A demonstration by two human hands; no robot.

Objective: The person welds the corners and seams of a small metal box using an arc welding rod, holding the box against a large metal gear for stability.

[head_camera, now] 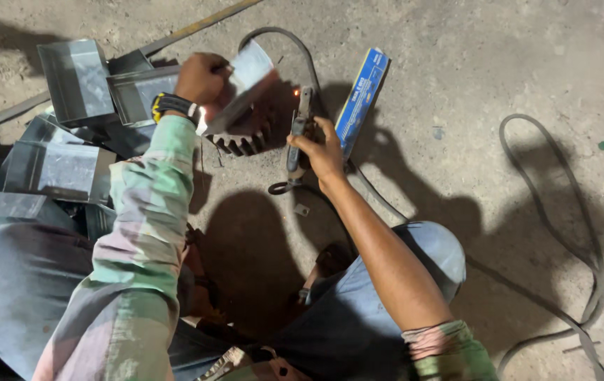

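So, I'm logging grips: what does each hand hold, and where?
Left hand grips a folded metal piece at its upper edge. Right hand holds the welding tool by its handle.

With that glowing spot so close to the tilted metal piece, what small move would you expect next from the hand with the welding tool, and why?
Probably a slight nudge of the electrode holder in the right hand towards the folded grey sheet-metal piece. The orange glow at its tip sits just beside the piece's edge, which the left hand holds tilted over the dark toothed gear.
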